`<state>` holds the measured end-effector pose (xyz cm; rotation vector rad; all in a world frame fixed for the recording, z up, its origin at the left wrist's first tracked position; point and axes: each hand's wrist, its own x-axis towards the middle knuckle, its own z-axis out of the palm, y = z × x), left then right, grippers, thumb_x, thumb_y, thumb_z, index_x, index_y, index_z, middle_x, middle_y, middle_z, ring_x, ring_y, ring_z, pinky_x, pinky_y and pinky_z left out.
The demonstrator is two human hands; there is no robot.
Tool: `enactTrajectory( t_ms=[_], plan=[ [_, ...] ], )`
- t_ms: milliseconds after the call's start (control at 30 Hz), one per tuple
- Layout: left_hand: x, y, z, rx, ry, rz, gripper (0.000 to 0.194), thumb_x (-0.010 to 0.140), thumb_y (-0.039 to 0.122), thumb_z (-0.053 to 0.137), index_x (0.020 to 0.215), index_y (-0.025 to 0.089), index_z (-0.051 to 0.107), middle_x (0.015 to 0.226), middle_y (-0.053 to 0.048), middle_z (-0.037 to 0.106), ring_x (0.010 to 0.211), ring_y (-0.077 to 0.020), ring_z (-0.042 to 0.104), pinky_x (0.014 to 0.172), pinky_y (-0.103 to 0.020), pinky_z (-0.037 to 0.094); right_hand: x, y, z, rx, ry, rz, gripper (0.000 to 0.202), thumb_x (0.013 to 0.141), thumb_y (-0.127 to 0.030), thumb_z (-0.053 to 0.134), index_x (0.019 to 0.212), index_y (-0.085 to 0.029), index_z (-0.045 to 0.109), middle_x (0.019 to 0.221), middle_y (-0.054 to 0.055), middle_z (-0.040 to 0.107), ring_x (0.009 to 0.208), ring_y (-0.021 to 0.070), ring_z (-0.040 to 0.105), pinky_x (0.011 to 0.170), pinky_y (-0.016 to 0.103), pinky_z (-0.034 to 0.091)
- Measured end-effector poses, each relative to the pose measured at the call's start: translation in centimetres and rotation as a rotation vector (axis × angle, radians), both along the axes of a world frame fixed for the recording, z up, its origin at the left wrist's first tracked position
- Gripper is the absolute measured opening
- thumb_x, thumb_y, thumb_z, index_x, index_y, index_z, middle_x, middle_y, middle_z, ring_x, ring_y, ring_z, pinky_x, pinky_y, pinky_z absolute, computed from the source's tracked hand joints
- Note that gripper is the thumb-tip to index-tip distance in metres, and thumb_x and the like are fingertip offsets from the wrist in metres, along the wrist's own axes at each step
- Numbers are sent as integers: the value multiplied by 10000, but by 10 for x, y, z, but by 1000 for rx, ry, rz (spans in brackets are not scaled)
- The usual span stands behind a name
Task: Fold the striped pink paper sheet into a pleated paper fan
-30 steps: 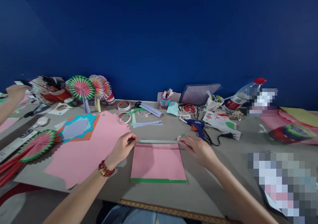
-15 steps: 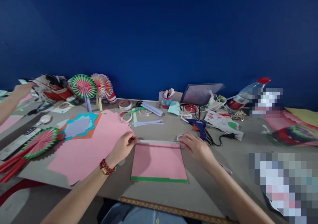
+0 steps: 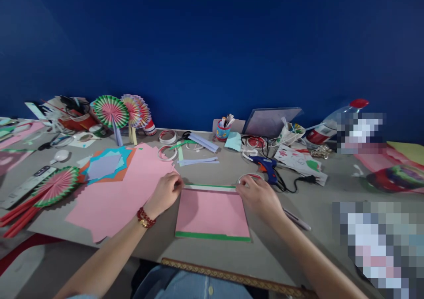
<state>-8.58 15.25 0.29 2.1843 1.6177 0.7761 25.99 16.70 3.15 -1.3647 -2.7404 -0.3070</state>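
A pink sheet of paper (image 3: 212, 213) lies in front of me, with green bands along its near and far edges. Across the far edge runs a white strip of tape (image 3: 209, 188), its ends at my fingers. My left hand (image 3: 164, 196), with a red bead bracelet at the wrist, is closed in a pinch at the strip's left end. At the other end, my right hand (image 3: 260, 196) pinches the tape near the far right corner. Just behind those fingers is a tape roll (image 3: 251, 175), partly hidden by them.
Large pink paper (image 3: 122, 202) and stacked coloured sheets lie left, beside a folded paper fan (image 3: 58, 187) with red sticks. A blue glue gun (image 3: 266, 166) with its cord is behind my right hand. A pen (image 3: 297, 219) lies right; a bottle (image 3: 326, 129) leans further back.
The tape strip has come down and nearer, so the green far edge now shows behind it. The tape roll shows more. Another person's hand at the far left has left the view.
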Motion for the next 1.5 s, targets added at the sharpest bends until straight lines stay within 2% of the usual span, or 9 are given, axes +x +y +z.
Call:
enactTrajectory(
  t_ms=[333,600,800,967,1167,1500],
  plan=[
    [1,-3,-3,14,64,21,105,837,101,572,808,197,602,880,-61,670,862,-237,612,803,-351,465,-4,-6,-3,44,-37,50,105,901,-125,633,881,-201,702,1015,82,697,776,202,583,770,357,364],
    [2,-2,1,28,63,6,112,826,102,572,783,204,588,848,-49,658,825,-223,615,765,-332,466,-4,-9,-12,33,-31,68,161,913,-97,575,884,-201,695,934,60,689,749,192,571,738,355,338],
    [3,-2,1,30,73,12,127,826,92,559,766,204,566,839,-48,641,822,-220,605,752,-328,462,-1,-5,-18,23,115,54,207,954,-139,535,869,-211,710,866,56,673,754,196,564,728,342,325],
    [1,-3,-2,21,58,8,133,816,89,560,752,205,552,844,-45,625,812,-213,596,741,-321,454,-1,-1,-20,-1,233,14,290,1020,-242,464,897,-223,726,803,42,643,734,191,565,713,333,341],
    [0,-1,-2,5,57,3,129,816,89,567,759,204,556,852,-47,627,827,-215,600,750,-322,458,-3,1,-18,-42,208,-30,297,1028,-287,448,917,-237,719,848,37,655,715,182,552,705,324,340],
    [-1,-1,-3,-16,53,7,131,827,84,562,784,206,576,872,-48,635,849,-219,602,753,-324,458,-9,11,-4,-191,117,-77,217,996,-237,505,922,-237,710,945,34,701,754,173,591,659,310,301]
  ],
)
